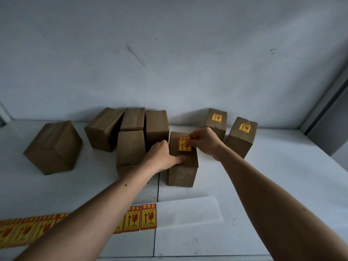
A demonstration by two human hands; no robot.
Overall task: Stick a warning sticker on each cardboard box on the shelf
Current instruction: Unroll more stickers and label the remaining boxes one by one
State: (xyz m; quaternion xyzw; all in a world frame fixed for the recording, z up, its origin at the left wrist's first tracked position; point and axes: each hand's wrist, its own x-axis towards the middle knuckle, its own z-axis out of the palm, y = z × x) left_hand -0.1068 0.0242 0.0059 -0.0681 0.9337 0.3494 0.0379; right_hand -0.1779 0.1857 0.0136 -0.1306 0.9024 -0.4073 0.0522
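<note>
A brown cardboard box (181, 174) stands upright in the middle of the white shelf (263, 176). My left hand (162, 155) grips its top left edge, thumb on the lid. My right hand (205, 141) pinches a yellow-and-red warning sticker (184, 145) that lies on the box's top. Two boxes at the back right, one (216, 122) and another (243, 136), carry a sticker on top. Several plain boxes (131, 147) stand to the left. A strip of stickers (139, 219) on white backing lies near the front edge, partly hidden by my left forearm.
A lone box (53, 147) sits tilted at the far left. The grey back wall (169, 63) rises right behind the boxes. A metal shelf upright (323, 102) runs along the right side. The peeled white backing (188, 211) lies at the front centre.
</note>
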